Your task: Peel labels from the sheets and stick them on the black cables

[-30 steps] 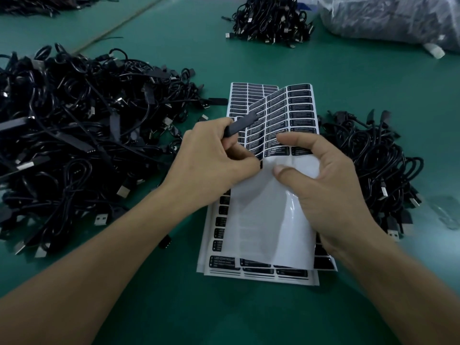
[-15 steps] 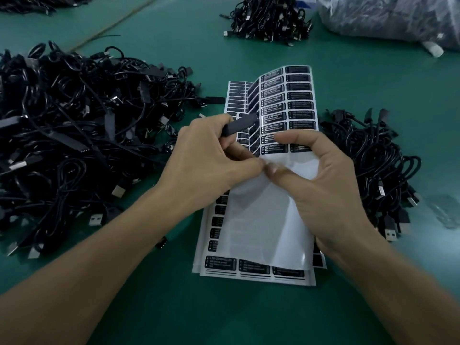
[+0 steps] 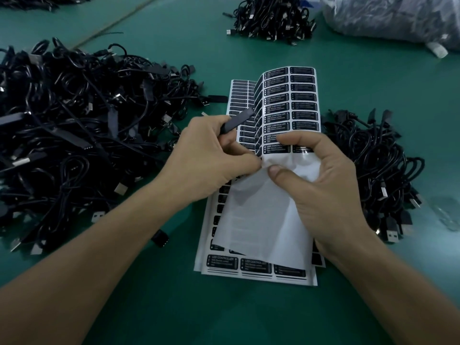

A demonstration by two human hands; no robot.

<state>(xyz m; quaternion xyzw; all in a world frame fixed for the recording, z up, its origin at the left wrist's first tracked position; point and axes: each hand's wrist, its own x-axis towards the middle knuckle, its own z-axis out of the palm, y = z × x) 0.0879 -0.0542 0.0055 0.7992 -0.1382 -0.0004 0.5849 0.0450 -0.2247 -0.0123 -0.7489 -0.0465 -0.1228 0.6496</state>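
At the middle of the green bench (image 3: 373,100), a stack of label sheets (image 3: 254,271) lies flat. The top label sheet (image 3: 288,105) is lifted and curled, its upper part still carrying black labels, its lower part bare white backing. Right hand (image 3: 326,192) pinches this sheet, thumb on the bare backing, fingers curled over the lowest label row. Left hand (image 3: 211,165) is closed around a black cable part (image 3: 236,120), whose end protrudes between thumb and forefinger; its fingertips meet the sheet's left edge beside the right thumb. Whether a label is pinched there, cannot tell. Large cable pile (image 3: 74,135) at the left edge; smaller pile (image 3: 378,170) toward the right edge; third pile (image 3: 271,18) and a plastic bag (image 3: 388,18) at the far edge.
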